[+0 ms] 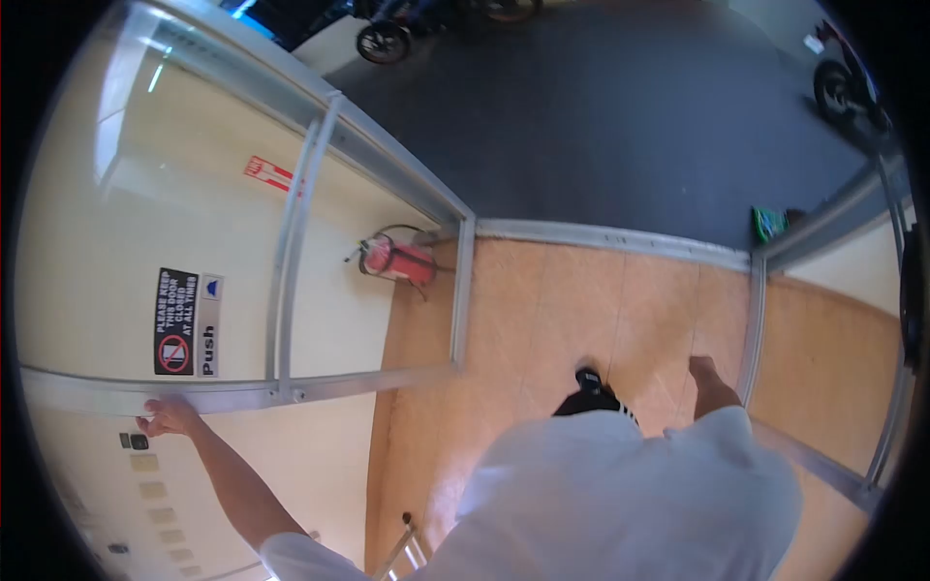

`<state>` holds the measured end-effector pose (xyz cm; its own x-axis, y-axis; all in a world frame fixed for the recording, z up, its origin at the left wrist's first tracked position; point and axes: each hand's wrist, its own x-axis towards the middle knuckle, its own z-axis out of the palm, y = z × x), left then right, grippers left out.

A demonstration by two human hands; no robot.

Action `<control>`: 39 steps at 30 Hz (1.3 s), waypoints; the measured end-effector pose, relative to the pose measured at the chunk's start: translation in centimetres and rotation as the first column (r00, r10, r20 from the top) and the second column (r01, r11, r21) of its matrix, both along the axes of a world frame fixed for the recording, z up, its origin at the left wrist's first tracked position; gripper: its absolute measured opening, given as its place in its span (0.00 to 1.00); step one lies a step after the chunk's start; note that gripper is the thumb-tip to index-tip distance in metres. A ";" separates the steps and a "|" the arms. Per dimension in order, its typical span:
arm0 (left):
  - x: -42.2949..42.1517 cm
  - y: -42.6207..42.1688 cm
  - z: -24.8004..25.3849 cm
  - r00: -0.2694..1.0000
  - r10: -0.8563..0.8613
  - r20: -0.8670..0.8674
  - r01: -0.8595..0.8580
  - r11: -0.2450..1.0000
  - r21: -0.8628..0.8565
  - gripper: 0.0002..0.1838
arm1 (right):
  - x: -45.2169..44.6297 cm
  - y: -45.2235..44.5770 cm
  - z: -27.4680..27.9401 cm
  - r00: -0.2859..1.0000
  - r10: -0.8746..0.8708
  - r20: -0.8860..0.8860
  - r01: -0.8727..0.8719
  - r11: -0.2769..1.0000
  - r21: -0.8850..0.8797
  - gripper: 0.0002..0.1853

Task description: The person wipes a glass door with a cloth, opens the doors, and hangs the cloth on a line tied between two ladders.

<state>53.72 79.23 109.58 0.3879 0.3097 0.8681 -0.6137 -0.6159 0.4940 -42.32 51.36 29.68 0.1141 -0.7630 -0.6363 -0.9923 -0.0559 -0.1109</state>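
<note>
My left hand [168, 417] is at the edge of the glass door's metal frame [228, 398] on the left, just below a black sticker [175, 321] and a "Push" label [209, 339]. Its fingers are bent against the frame, with the fingertips pointing left. On the right, my right hand [702, 365] hangs low over the tan tiled floor [572, 300], touching nothing that I can see. Its fingers are too small and dark to make out.
A metal threshold [610, 237] crosses the doorway, with dark floor [601, 116] beyond. A red fire extinguisher [399, 261] stands behind the door glass. Motorcycle wheels [384, 43] show at the top, and another motorcycle [849, 89] at upper right. A green item [769, 224] lies by the right frame.
</note>
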 end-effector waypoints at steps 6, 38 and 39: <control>0.2 -0.5 0.6 0.960 -0.267 -0.091 0.245 0.949 -0.200 0.40 | 14.8 1.1 10.7 0.694 -0.480 0.537 0.377 0.878 0.297 0.20; 14.4 4.7 -0.6 0.927 -0.056 -0.372 -0.027 0.976 -0.216 0.46 | 5.2 11.1 21.6 0.253 -0.930 0.266 0.736 0.363 0.572 0.27; 13.5 4.4 -0.6 0.926 -0.057 -0.373 -0.027 0.976 -0.216 0.46 | 5.1 10.7 21.8 0.247 -0.929 0.275 0.742 0.364 0.562 0.28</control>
